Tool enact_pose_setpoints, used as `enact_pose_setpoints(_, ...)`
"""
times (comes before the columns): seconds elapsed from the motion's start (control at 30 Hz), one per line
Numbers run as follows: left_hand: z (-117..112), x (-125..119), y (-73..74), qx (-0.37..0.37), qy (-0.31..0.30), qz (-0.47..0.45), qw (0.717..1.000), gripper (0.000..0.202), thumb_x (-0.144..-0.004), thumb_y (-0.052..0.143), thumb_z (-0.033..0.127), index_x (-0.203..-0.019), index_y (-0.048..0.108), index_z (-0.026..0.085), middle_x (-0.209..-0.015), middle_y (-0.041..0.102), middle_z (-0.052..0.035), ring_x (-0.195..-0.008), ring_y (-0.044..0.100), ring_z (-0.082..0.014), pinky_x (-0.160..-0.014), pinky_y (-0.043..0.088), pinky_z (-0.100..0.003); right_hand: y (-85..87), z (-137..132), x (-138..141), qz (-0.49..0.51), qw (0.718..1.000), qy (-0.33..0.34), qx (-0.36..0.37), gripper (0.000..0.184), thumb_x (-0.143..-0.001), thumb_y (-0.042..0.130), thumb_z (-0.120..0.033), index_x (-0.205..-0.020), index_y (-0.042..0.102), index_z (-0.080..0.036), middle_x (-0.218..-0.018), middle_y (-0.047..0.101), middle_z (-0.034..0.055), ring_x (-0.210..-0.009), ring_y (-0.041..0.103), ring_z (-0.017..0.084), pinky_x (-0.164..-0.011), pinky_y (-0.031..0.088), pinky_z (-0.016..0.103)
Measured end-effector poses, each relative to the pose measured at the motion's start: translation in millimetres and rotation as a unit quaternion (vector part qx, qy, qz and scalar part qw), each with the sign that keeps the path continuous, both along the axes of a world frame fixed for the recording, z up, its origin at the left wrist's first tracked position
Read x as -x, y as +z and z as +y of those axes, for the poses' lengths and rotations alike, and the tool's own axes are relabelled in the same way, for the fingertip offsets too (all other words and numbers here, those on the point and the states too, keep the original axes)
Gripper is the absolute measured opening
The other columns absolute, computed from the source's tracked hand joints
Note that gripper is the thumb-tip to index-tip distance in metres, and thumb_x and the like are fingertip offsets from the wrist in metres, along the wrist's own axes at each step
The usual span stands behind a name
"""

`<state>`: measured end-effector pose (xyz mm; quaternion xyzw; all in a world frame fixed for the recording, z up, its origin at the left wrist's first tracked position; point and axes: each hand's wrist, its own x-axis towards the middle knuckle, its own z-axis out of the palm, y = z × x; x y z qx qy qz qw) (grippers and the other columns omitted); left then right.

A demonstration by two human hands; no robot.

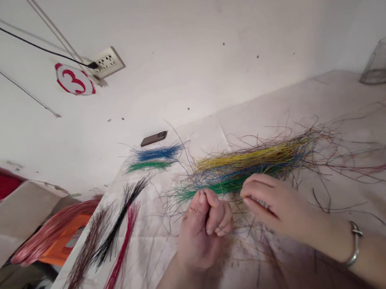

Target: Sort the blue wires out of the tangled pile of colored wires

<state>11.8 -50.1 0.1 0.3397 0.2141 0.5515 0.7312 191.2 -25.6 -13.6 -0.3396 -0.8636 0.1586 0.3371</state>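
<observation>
Left hand (202,230) pinched shut, any held strand too fine to confirm; right hand (281,203) half-curled, hold unclear. Multicoloured strand bundle (249,167) lying just ahead on cloth-covered surface (357,100). Risk: loose strands caught by metal bangle (354,243), bundle dragged askew.

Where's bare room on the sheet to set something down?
Bare white sheet shows behind the multicoloured strand bundle, right of the phone and the blue-green tufts. Crowded around the left hand and right hand, and along the left strip: black bundle, red bundle, brown bundle. Stray strands litter the right side.
</observation>
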Motion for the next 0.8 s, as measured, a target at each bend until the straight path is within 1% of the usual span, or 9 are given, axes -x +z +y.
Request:
enact_pose_setpoints(0.07,1,-1,1.3,0.003,0.019,0.001,1.000,0.022,-0.089,0.051,0.037,-0.075,0.058,0.020,-0.044,0.018,0.0063,-0.045,0.024,-0.0099,-0.045,0.024,-0.021,-5.2,9,-4,0.021,0.997,-0.068,-0.041,0.013,-0.088,0.047,-0.016,-0.092,0.059,-0.017,-0.093,0.059,0.0066,-0.089,0.054,0.018,-0.080,0.045,0.032)
enact_pose_setpoints(0.13,1,-3,2.0,0.003,0.045,0.010,0.999,0.023,-0.089,0.051,0.036,-0.075,0.058,0.019,-0.044,0.020,0.0056,-0.049,0.034,-0.0108,-0.052,0.033,-0.022,-12.6,19,-8,0.012,0.988,-0.136,-0.077,0.018,-0.086,0.050,-0.016,-0.101,0.059,-0.016,-0.102,0.060,0.0100,-0.097,0.053,0.022,-0.086,0.044,0.037)
enact_pose_setpoints(0.2,2,-4,2.2,0.014,0.062,0.017,0.998,0.023,-0.090,0.050,0.035,-0.075,0.057,0.019,-0.044,0.023,0.0052,-0.055,0.043,-0.0121,-0.061,0.039,-0.025,-20.7,28,-11,-0.016,0.982,-0.167,-0.084,0.022,-0.084,0.053,-0.016,-0.105,0.060,-0.016,-0.103,0.062,0.0107,-0.099,0.052,0.024,-0.087,0.044,0.041)
enact_pose_setpoints(0.23,3,-4,2.0,0.028,0.062,0.017,0.998,0.023,-0.090,0.050,0.035,-0.076,0.056,0.019,-0.045,0.023,0.0054,-0.054,0.043,-0.0119,-0.061,0.041,-0.025,-24.5,32,-12,-0.032,0.981,-0.172,-0.080,0.021,-0.083,0.054,-0.016,-0.103,0.061,-0.016,-0.100,0.063,0.0101,-0.097,0.053,0.025,-0.085,0.045,0.041)
enact_pose_setpoints(0.3,4,-4,1.0,0.067,0.042,0.010,0.997,0.020,-0.090,0.050,0.036,-0.078,0.055,0.020,-0.047,0.025,0.0064,-0.046,0.036,-0.0092,-0.050,0.038,-0.021,-30.6,37,-14,-0.062,0.981,-0.171,-0.073,0.016,-0.081,0.055,-0.015,-0.094,0.064,-0.018,-0.091,0.066,0.0081,-0.090,0.054,0.024,-0.080,0.045,0.040)
enact_pose_setpoints(0.4,6,-3,-1.5,0.112,0.008,0.009,0.994,0.019,-0.089,0.052,0.038,-0.081,0.052,0.020,-0.051,0.026,0.0077,-0.040,0.019,-0.0054,-0.037,0.018,-0.016,-35.2,41,-14,-0.096,0.978,-0.169,-0.077,0.011,-0.079,0.057,-0.013,-0.080,0.066,-0.019,-0.080,0.066,0.0068,-0.081,0.053,0.023,-0.074,0.044,0.037)
enact_pose_setpoints(0.47,8,-2,-3.0,0.124,0.002,0.019,0.992,0.021,-0.087,0.054,0.038,-0.080,0.051,0.020,-0.051,0.024,0.0081,-0.040,0.015,-0.0047,-0.037,0.013,-0.015,-35.1,41,-14,-0.112,0.976,-0.170,-0.083,0.012,-0.079,0.058,-0.012,-0.075,0.066,-0.020,-0.075,0.064,0.0062,-0.077,0.052,0.022,-0.072,0.043,0.037)
enact_pose_setpoints(0.6,11,-2,-5.5,0.129,0.013,0.039,0.991,0.022,-0.087,0.054,0.039,-0.078,0.050,0.019,-0.051,0.022,0.0084,-0.041,0.013,-0.0048,-0.037,0.012,-0.016,-28.9,38,-13,-0.107,0.977,-0.165,-0.082,0.015,-0.080,0.058,-0.013,-0.070,0.064,-0.021,-0.071,0.061,0.0052,-0.074,0.050,0.021,-0.071,0.042,0.036)
enact_pose_setpoints(0.8,14,-1,-10.6,0.155,0.026,0.109,0.982,0.024,-0.086,0.055,0.041,-0.077,0.051,0.018,-0.050,0.016,0.0095,-0.042,0.007,-0.0048,-0.038,0.007,-0.017,-14.3,24,-10,-0.020,0.992,-0.113,-0.053,0.016,-0.088,0.053,-0.020,-0.078,0.065,-0.020,-0.078,0.060,0.0050,-0.078,0.051,0.019,-0.074,0.043,0.035)
